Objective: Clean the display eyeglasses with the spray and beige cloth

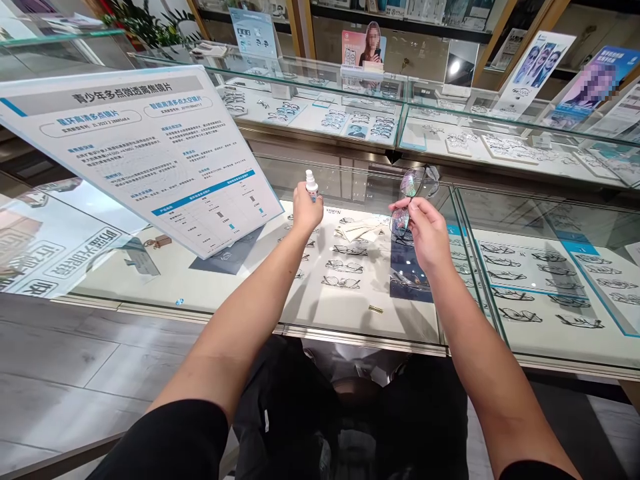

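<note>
My left hand point(306, 212) is closed round a small white spray bottle point(311, 185), held upright with its nozzle at the top, above a glass display counter point(350, 320). My right hand point(423, 230) pinches a pair of dark-framed glasses point(415, 193) by the lower lens, with the upper lens standing above my fingers. The two hands are level and about a hand's width apart. Under the glass below them lie rows of spectacle frames point(345, 267) and some folded pale cloths point(357, 231).
A large tilted info board point(145, 153) with printed text stands at the left on the counter. More glass cases point(450, 127) with frames run across the back, with upright adverts point(537, 67) on top. The floor point(60, 373) shows at lower left, my dark-clothed lap at bottom centre.
</note>
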The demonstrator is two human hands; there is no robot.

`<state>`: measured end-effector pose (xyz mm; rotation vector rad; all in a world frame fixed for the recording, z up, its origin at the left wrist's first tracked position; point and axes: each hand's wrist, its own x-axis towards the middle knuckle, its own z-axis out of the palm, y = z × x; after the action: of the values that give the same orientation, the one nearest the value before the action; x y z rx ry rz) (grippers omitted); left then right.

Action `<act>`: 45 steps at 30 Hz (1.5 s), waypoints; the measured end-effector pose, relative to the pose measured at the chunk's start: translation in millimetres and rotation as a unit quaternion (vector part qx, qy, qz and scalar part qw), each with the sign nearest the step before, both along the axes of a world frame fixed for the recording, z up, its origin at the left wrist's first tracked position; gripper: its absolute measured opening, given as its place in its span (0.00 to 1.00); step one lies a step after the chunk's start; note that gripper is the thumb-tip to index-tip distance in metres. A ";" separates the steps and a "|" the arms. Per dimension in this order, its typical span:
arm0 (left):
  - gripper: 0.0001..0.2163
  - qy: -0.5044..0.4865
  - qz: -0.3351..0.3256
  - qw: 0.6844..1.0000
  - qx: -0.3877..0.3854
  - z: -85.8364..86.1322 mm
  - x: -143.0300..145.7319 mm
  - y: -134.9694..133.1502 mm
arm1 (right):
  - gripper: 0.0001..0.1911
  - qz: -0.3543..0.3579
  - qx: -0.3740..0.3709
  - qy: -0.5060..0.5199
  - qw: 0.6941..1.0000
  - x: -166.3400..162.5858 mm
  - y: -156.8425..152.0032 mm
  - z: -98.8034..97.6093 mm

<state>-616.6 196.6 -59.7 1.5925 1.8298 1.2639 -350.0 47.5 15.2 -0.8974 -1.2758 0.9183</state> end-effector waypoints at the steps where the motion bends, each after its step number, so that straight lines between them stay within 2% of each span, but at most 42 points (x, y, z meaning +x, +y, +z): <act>1: 0.16 0.000 0.000 1.000 -0.002 0.0 0.6 -0.1 | 0.14 0.001 -0.001 -0.002 1.000 0.1 0.3 -0.3; 4: 0.24 0.005 0.043 0.998 0.046 5.5 5.5 -6.1 | 0.14 0.002 -0.003 -0.006 1.000 0.4 0.5 -0.3; 7: 0.30 0.044 0.098 0.978 0.180 21.8 16.2 -22.8 | 0.14 0.002 -0.003 -0.004 1.000 -0.1 -0.7 1.1; 9: 0.25 0.075 0.046 0.970 0.227 35.0 26.0 -37.8 | 0.14 -0.001 -0.005 -0.010 1.000 -0.8 -1.8 2.2; 12: 0.13 0.137 -0.162 0.961 0.175 46.6 41.1 -58.9 | 0.14 -0.003 -0.004 -0.025 1.000 -1.6 -2.7 2.9; 14: 0.15 0.191 -0.277 0.936 0.107 45.4 49.0 -68.4 | 0.14 -0.003 -0.004 -0.030 1.000 -1.8 -2.7 2.8; 16: 0.21 0.243 -0.349 0.904 0.046 39.4 54.3 -73.4 | 0.15 -0.003 -0.003 -0.030 1.000 -1.6 -2.3 2.5; 18: 0.22 0.268 -0.395 0.878 0.016 32.7 57.1 -74.6 | 0.14 -0.002 -0.001 -0.024 1.000 -1.2 -1.8 2.1; 22: 0.14 0.230 -0.431 0.871 0.049 26.7 61.0 -74.2 | 0.14 0.004 0.006 -0.018 1.000 -0.2 -0.6 0.3; 26: 0.13 0.180 -0.454 0.869 0.086 25.0 68.8 -77.7 | 0.15 0.004 0.003 -0.024 1.000 -0.2 0.1 -1.1; 32: 0.16 0.253 -0.459 0.850 0.062 20.3 80.0 -82.9 | 0.17 -0.007 -0.005 -0.031 0.999 -0.9 0.7 -1.6; 34: 0.16 0.250 -0.458 0.851 0.062 21.8 78.9 -82.3 | 0.16 -0.005 -0.005 -0.032 0.999 -0.7 1.0 -1.7; 37: 0.14 0.165 -0.418 0.891 0.061 27.2 72.1 -77.4 | 0.15 -0.006 -0.002 -0.029 1.000 -0.4 0.6 -0.7; 39: 0.10 0.050 -0.364 0.929 0.043 31.2 66.1 -71.7 | 0.14 -0.010 0.000 -0.030 0.999 -0.3 -0.3 0.6; 41: 0.06 -0.096 -0.313 0.945 -0.009 34.5 60.9 -65.5 | 0.14 -0.009 0.002 -0.031 0.999 -0.3 -1.1 1.4; 43: 0.08 -0.238 -0.272 0.929 -0.079 36.6 57.3 -59.9 | 0.13 -0.004 0.004 -0.028 1.000 -0.1 -1.5 1.4; 45: 0.10 -0.348 -0.251 0.891 -0.148 37.7 55.2 -55.9 | 0.13 0.000 0.006 -0.029 1.000 0.1 -1.3 0.7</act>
<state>-561.5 140.7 -21.9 1.1215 1.0115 1.0507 -349.9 46.2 15.9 -0.9200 -1.3306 0.8896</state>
